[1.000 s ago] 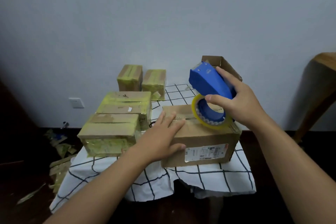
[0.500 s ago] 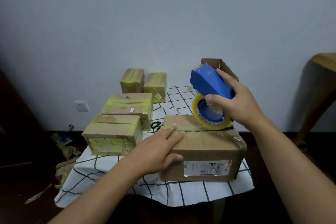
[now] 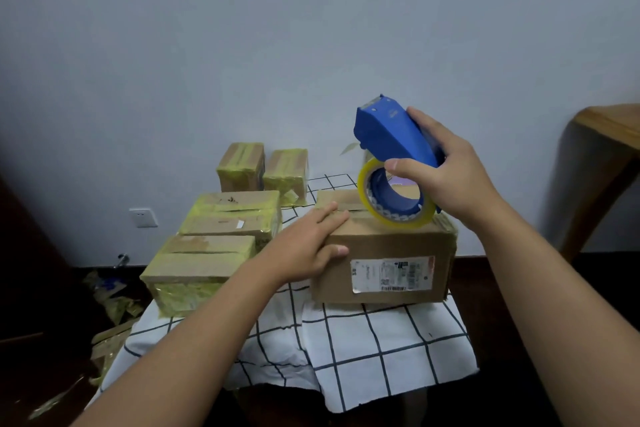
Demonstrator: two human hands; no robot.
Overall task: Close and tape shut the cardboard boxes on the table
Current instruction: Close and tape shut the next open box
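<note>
Right hand has its fingers wrapped around the blue tape dispenser, with the yellowish roll tipped onto the top of the near-right box. Left hand lies flat with straight fingers, pinning the flaps at the left end. I'd keep that pressure on and pull the tape straight along the seam. Can't see inside, since it's closed. Four taped boxes sit left and far on the checked cloth.

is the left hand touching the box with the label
Touching: the head view shows the left hand lying on the labelled box, fingers across its top, thumb against its front.
</note>
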